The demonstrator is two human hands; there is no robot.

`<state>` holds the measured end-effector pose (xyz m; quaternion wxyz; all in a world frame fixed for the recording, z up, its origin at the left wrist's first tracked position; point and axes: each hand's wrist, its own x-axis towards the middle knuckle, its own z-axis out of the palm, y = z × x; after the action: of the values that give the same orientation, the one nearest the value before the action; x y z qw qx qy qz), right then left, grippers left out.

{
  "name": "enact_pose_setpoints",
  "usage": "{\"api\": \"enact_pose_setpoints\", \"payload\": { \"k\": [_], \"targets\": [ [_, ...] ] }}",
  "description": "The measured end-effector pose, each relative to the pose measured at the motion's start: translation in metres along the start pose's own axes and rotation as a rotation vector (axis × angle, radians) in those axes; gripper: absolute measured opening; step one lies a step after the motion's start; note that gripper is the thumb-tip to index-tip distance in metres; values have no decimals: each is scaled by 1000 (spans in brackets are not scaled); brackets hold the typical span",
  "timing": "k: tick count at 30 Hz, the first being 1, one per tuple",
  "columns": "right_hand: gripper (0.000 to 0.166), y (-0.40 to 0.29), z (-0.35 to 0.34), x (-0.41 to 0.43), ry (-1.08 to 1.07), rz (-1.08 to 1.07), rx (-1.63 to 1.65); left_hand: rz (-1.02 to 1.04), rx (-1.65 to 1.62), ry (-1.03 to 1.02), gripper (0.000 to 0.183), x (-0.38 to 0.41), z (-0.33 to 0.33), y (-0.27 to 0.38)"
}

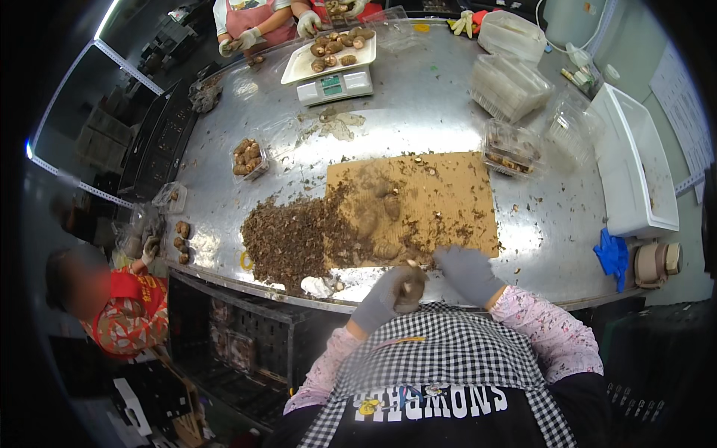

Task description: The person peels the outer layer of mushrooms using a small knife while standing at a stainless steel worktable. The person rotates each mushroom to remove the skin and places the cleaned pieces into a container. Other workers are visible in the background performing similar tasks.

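Observation:
My left hand [381, 299], in a grey glove, grips a brown taro corm [413, 287] with a pale tip, just above the table's near edge. To its right is my right hand [468, 274], also gloved in grey, over the front edge of a cardboard sheet [448, 190]. Its fingers are blurred and partly hidden, so I cannot tell if they hold anything. Several taro corms lie on the cardboard, among them one at the front [385, 250] and one farther back [392, 207]. A heap of brown peel scraps [288, 238] spreads over the cardboard's left side onto the metal table [425, 120].
A digital scale [335, 87] bears a white tray [297, 68] of corms. Clear boxes of corms stand left [247, 158] and right [511, 148]. A white foam bin [636, 162], blue glove [611, 257] and flask [655, 265] line the right. Co-workers stand left [134, 308] and opposite [257, 25].

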<state>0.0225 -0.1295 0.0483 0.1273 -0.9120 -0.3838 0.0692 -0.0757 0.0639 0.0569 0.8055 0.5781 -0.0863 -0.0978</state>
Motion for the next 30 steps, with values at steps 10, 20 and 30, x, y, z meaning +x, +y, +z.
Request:
{"api": "enact_pose_setpoints", "payload": {
  "k": [10,20,30],
  "targets": [
    [20,11,-36,-6,-21,127,115,-443,-221,123,8,2,10,35],
    [34,50,13,4,197,164,-221,-155,-738,-93,61,12,-3,7],
    [24,-42,-33,4,254,-50,765,24,108,141,58,16,4,6]
  ]
}}
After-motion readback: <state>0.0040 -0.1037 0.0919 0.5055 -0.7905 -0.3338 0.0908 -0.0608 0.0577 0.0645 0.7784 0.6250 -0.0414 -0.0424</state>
